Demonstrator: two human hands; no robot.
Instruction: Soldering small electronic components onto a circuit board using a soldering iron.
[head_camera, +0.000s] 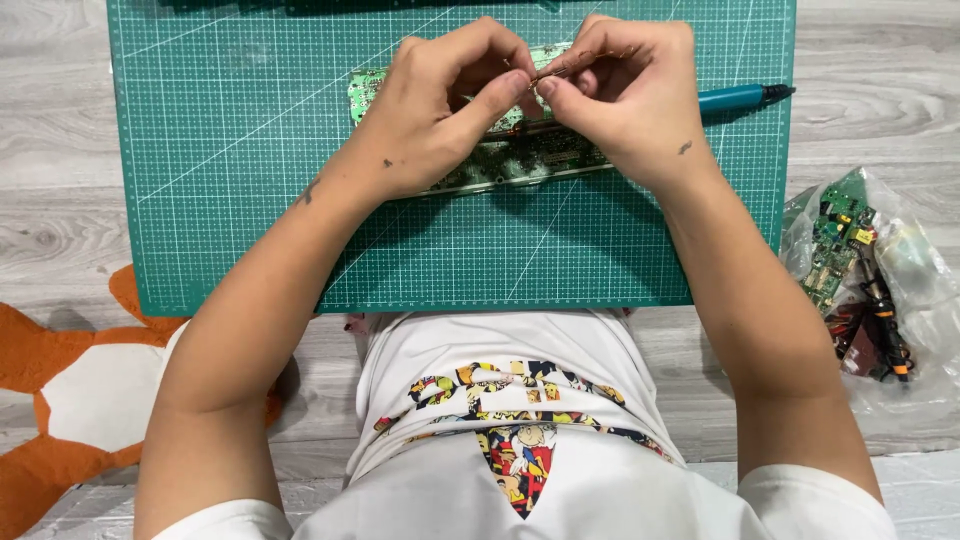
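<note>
Mat: green cutting mat (230, 150) covers the floor ahead.
Board: circuit board (500, 160) lies mid-mat under both hands.
Left hand (440, 110): curled, pinching a thin wire (570, 64).
Right hand (625, 95): curled, fingertips nipping the same wire above the board.
Tool: teal soldering iron (740, 97) rests behind the right hand.

A cutting mat (250, 200) lies on the floor (60, 200). A circuit board (520, 160) rests on the mat near its far edge, under both hands, a pen-shaped tool (740, 97) by its right edge. A plastic bag (880, 280) lies right of the mat
</note>
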